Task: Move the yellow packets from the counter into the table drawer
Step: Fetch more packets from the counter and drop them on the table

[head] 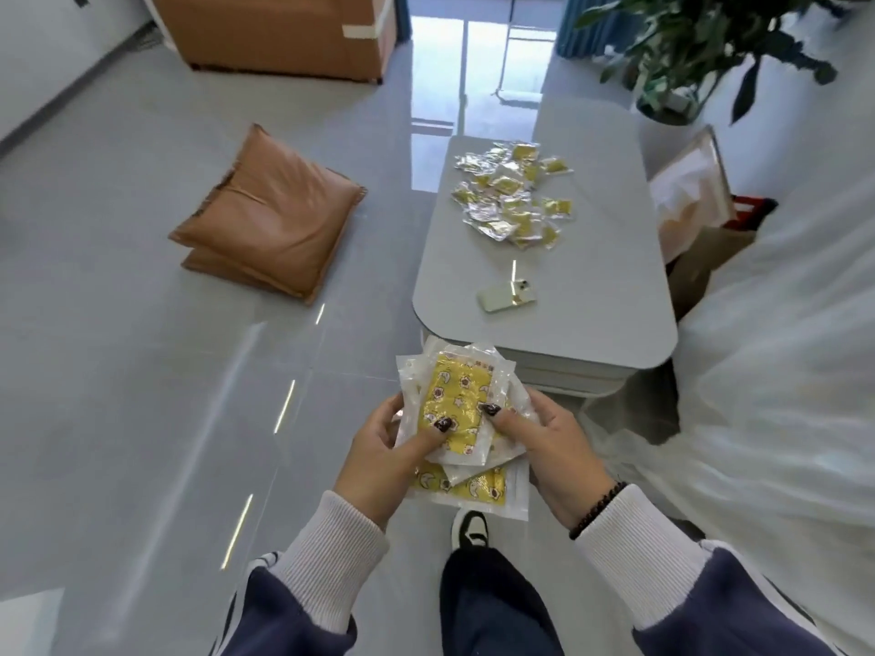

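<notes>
fingers of both hands (393, 447) (544, 442) clamp yellow packets (454, 404) short of table (592, 324) bearing phone (505, 295).

lower yellow packets (478, 487) partly hidden, plant (700, 49) cut off

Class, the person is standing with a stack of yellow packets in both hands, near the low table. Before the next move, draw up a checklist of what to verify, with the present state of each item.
1. Stack of yellow packets held by both hands: ok, left hand and right hand grip it, thumbs on top.
2. Stack tidy: not ok, packets fanned and uneven.
3. Table drawer open: cannot tell, no open drawer shows on the low table.
4. Path to table: ok, bare floor ahead.
5. Other packets remaining: not ok, a pile of small packets lies on the tabletop, behind a phone.
</notes>
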Tool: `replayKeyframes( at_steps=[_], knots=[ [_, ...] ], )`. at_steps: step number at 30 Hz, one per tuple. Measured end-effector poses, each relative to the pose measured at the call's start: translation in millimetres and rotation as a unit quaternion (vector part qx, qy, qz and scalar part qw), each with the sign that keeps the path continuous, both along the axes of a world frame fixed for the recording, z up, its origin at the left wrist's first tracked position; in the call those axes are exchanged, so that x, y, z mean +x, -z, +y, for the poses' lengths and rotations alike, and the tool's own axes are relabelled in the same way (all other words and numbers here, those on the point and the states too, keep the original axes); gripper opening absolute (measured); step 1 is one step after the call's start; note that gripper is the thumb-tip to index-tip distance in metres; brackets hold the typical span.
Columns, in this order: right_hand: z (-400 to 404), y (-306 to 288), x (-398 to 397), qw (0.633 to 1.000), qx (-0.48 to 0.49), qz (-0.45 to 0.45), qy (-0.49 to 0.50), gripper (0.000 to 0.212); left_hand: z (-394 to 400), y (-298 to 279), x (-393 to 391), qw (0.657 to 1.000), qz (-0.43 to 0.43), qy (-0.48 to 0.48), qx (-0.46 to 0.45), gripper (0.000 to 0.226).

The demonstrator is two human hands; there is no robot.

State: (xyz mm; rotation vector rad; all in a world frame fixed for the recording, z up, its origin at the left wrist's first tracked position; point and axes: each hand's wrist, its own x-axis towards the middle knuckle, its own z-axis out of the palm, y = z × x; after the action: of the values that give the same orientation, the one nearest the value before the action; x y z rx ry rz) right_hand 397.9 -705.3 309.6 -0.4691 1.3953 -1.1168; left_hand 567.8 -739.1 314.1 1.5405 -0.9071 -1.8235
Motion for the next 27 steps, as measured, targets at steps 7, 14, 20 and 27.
replayKeyframes(
  at_steps=[7, 14, 20, 27],
  knots=[
    [-122.9, -5.6, -5.6, 0.995, 0.008, -0.043, -0.091, 0.022, -112.7, -5.5, 11.8, 0.999, -0.009, -0.027, -0.015, 0.060],
    [-236.3, -17.0, 7.3, 0.995, -0.007, 0.005, -0.096, 0.026, -220.4, -9.6, 17.6, 0.999, -0.030, -0.029, -0.026, 0.067],
    [-321.8, -7.2, 21.6, 0.999, 0.007, 0.005, -0.052, 0.022, -323.6, -5.2, 30.8, 1.000, -0.012, 0.001, -0.009, 0.056],
    [-427.0, 5.2, 43.6, 0.998, 0.020, -0.032, 0.057, 0.019, -464.3, -2.4, 42.1, 0.996, -0.008, 0.090, 0.009, 0.044]
  ],
)
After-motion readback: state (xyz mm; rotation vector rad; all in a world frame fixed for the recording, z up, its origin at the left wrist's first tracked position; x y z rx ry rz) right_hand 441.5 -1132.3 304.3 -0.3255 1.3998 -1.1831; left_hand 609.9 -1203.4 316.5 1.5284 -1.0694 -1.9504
